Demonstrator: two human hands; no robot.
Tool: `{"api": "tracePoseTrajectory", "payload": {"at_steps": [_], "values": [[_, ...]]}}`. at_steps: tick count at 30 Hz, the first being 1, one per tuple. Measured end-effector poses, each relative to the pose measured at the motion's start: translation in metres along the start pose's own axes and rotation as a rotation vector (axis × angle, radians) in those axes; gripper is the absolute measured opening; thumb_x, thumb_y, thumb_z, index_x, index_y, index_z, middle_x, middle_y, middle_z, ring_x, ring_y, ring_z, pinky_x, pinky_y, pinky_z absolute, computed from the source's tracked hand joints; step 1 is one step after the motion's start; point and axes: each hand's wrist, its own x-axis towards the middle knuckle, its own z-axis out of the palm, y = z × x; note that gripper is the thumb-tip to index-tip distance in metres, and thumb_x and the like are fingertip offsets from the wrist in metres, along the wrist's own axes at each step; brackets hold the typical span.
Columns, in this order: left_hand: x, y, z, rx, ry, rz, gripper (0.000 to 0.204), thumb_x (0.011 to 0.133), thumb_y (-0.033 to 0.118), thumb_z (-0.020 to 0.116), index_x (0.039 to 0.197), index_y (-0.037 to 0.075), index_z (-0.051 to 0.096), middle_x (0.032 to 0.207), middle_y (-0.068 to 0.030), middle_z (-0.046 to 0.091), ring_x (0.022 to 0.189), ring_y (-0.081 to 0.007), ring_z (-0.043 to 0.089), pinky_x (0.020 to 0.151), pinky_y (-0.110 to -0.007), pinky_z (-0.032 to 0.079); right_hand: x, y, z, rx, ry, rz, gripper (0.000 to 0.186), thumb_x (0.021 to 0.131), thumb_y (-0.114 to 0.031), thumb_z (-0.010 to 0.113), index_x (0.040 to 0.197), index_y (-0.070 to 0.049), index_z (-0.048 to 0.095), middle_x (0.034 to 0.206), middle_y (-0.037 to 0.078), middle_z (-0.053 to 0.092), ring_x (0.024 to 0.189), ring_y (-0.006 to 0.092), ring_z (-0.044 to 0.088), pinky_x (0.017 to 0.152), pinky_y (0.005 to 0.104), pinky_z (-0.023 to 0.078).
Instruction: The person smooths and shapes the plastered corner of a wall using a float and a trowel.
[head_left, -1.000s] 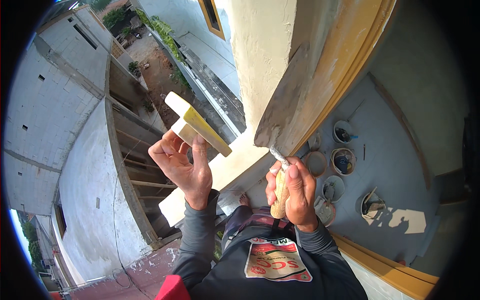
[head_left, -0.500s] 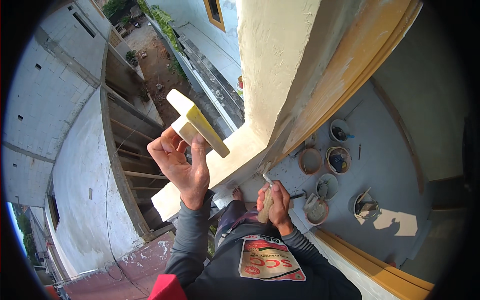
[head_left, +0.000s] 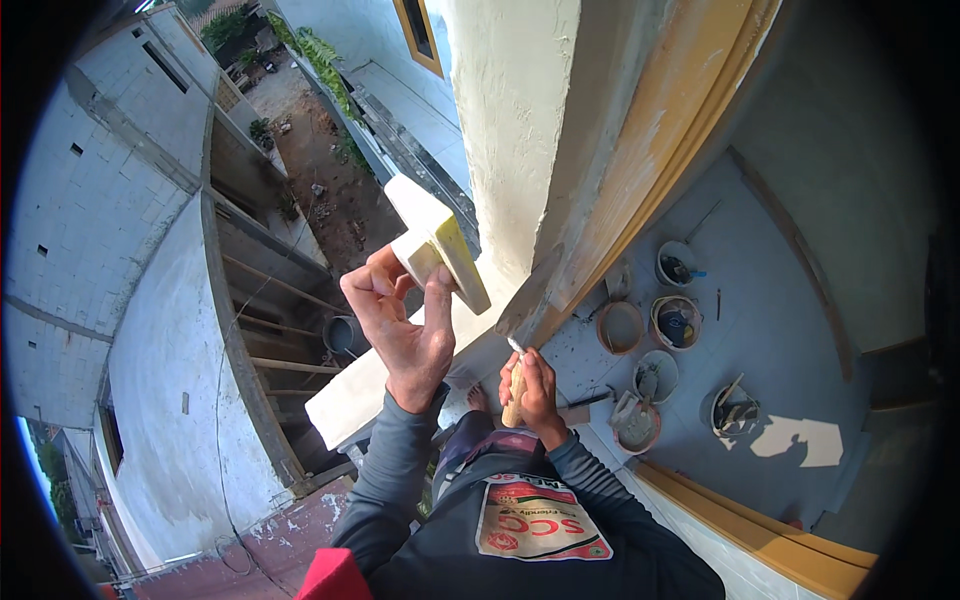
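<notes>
My left hand (head_left: 408, 345) is closed on a pale yellow plastering float (head_left: 455, 250). It pinches the block-like grip, and the float stands tilted above the ledge, near the foot of the plastered pillar (head_left: 510, 140). Lower and to the right, my right hand (head_left: 538, 395) is wrapped around the wooden handle of a small trowel (head_left: 515, 398). The trowel's metal neck points up toward the inner corner where pillar and ledge (head_left: 350, 405) meet. Its blade is hard to make out against the grey surface there; whether it touches I cannot tell.
An orange-painted frame (head_left: 690, 105) rises right of the pillar. Several buckets (head_left: 676, 322) of mix and tools stand on the tiled floor at right. Left of the ledge is a drop with beams (head_left: 290, 367) and a bucket (head_left: 345, 336) below. A bare foot (head_left: 477, 397) shows beneath me.
My left hand and the float have shifted right, closer to the pillar. My right hand has moved slightly left and up with the trowel. The view has turned a little.
</notes>
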Motion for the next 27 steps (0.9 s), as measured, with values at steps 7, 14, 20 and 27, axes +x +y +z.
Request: {"api": "tracePoseTrajectory", "payload": {"at_steps": [7,14,20,27], "values": [[0.011,-0.001,0.032,0.011,-0.089,0.125,0.041,0.089,-0.002,0.067,0.102,0.009,0.029,0.120,-0.0200,0.055,0.109,-0.0197,0.057,0.090,-0.035,0.049,-0.027,-0.041,-0.004,-0.088,0.004,-0.096,0.039,0.107,-0.039,0.037,0.097,-0.004,0.051,0.070,0.007,0.053,0.053,0.0129,0.053,0.051,0.0276,0.045],[0.012,0.001,0.054,0.073,-0.072,0.221,0.043,0.089,0.000,0.071,0.102,0.008,0.031,0.120,-0.0196,0.054,0.111,-0.0220,0.058,0.090,-0.035,0.051,-0.021,-0.105,-0.014,-0.384,-0.071,-0.376,0.027,0.106,-0.024,0.045,0.101,-0.001,0.058,0.066,0.002,0.054,0.054,0.0080,0.050,0.051,0.0261,0.042],[0.008,-0.025,0.047,0.182,-0.040,0.100,0.039,0.093,0.009,0.070,0.106,0.008,0.033,0.108,-0.0082,0.046,0.102,-0.0155,0.055,0.089,-0.035,0.052,-0.018,-0.103,-0.022,-0.360,-0.056,-0.318,0.028,0.105,-0.025,0.047,0.100,-0.001,0.059,0.068,0.002,0.055,0.055,0.0073,0.049,0.051,0.0255,0.042],[-0.002,-0.067,0.019,0.355,-0.024,-0.150,0.038,0.090,0.002,0.066,0.107,0.007,0.032,0.100,-0.0113,0.054,0.093,-0.0166,0.060,0.079,-0.034,0.054,0.006,-0.102,-0.001,-0.296,-0.120,-0.282,0.027,0.107,-0.025,0.046,0.102,-0.001,0.058,0.070,0.000,0.053,0.058,0.0059,0.048,0.053,0.0243,0.041]]}}
